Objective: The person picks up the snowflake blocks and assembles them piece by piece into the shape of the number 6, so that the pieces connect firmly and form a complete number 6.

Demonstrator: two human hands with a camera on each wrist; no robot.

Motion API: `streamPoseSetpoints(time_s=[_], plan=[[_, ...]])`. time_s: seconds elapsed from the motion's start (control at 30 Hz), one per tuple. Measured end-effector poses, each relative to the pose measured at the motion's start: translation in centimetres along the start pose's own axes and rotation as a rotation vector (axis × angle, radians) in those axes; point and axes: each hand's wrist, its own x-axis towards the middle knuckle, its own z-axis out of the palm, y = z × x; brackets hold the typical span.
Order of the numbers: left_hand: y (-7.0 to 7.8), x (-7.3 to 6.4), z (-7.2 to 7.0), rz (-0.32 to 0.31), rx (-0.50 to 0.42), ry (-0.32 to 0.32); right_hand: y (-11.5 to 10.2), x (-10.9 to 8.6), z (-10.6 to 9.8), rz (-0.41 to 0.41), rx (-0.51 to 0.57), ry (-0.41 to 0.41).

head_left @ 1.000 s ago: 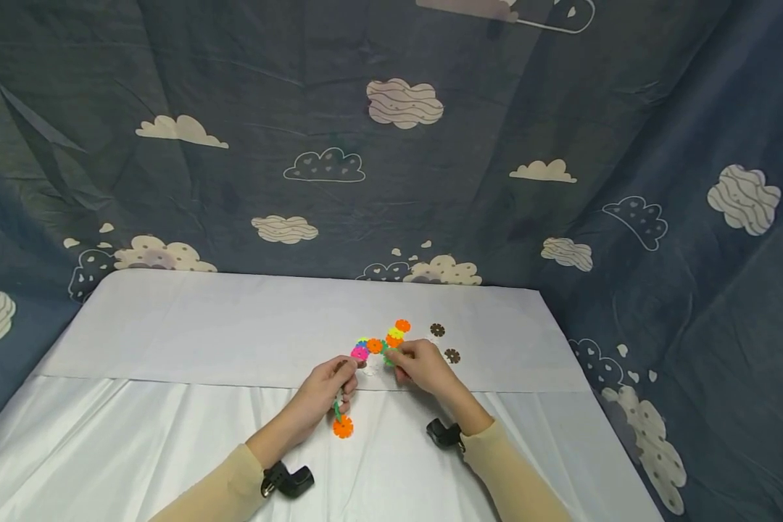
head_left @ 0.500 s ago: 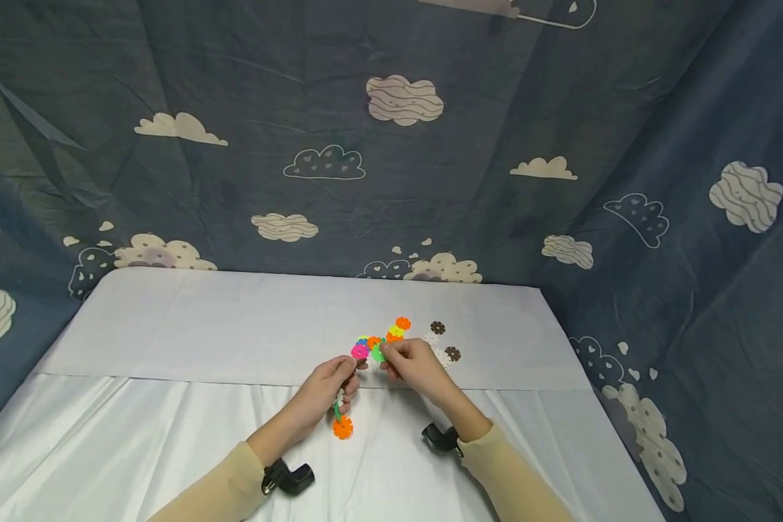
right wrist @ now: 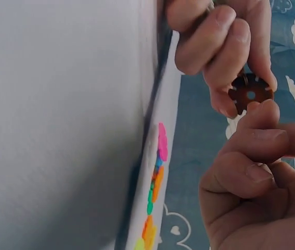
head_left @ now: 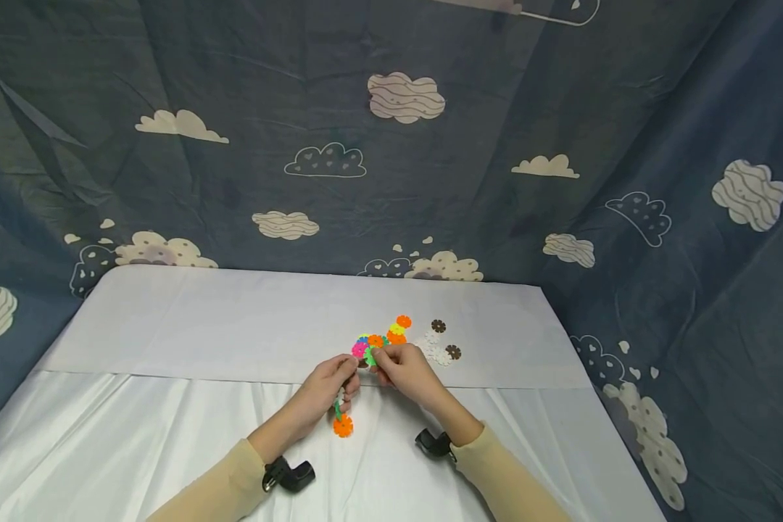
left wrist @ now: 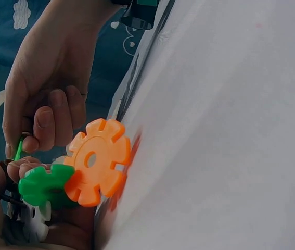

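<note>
One green disc (head_left: 369, 356) was pinched in the person's right hand (head_left: 407, 372), right by the brown disc (right wrist: 261, 94) their left hand (head_left: 324, 388) gripped, orange disc (head_left: 343, 426) poking out from that one too. From where I stood, more colourful discs (head_left: 375, 341) just sat straight on the white tablecloth (head_left: 202, 319).

Beige sleeves (head_left: 206, 484), black wrist cameras (head_left: 290, 476)

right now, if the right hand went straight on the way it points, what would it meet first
The right hand, green disc in front, would probably meet the brown disc in the left hand; exact depth is unclear.
</note>
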Motion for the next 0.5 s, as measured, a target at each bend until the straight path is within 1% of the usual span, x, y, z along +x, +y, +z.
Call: streamPoseSetpoints(time_s=[0.13,0.27,0.37,0.43,0.5], plan=[[-0.1,0.0,0.0,-0.002,0.008,0.013,0.1,-0.1,0.6,0.007,0.022,0.0],[-0.1,0.1,0.1,-0.003,0.015,0.027,0.3,-0.1,1.1,0.037,0.074,0.007],[-0.1,0.2,0.1,0.005,0.012,0.03,0.3,0.0,1.3,0.042,0.104,0.014],[-0.1,0.3,0.2,0.005,-0.018,0.042,0.3,0.0,1.3,0.044,0.114,0.014],[-0.1,0.5,0.2,-0.007,-0.077,0.073,0.4,0.1,1.3,0.043,0.123,0.012]])
